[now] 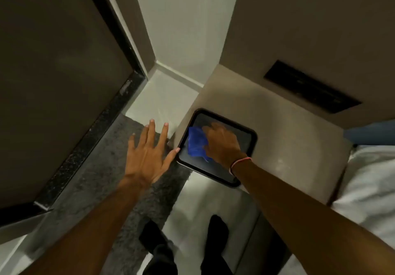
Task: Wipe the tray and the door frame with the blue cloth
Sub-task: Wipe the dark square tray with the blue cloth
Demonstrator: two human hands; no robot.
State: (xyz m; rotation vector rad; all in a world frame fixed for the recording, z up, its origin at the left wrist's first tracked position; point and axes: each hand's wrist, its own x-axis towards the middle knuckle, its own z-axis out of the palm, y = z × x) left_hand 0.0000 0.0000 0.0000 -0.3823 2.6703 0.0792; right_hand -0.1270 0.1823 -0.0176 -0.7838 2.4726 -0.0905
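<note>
Door (53,82): dark panel filling the left of the view, edged by a black speckled door frame (119,46) that runs down and turns along the floor.
Mat (111,168): grey, rough, on the floor under the left arm.
Left hand (147,155): flat and fully spread, palm down, holding nothing; its thumb tip touches the tray's left rim.
Tray (218,174): dark, rounded rectangle with a raised rim, lying flat on the front left corner of a beige ledge (288,146); its long axis runs from near right to far left, and its near corner overhangs the ledge edge.
Blue cloth (196,142): bunched on the tray's left half, between the two hands, just right of the left thumb.
Right hand (222,142): palm down, fingers curled over the cloth's right side, pressing it onto the tray; a pink band (239,163) circles the wrist.
Bedding (367,189): white, at the far right.
</note>
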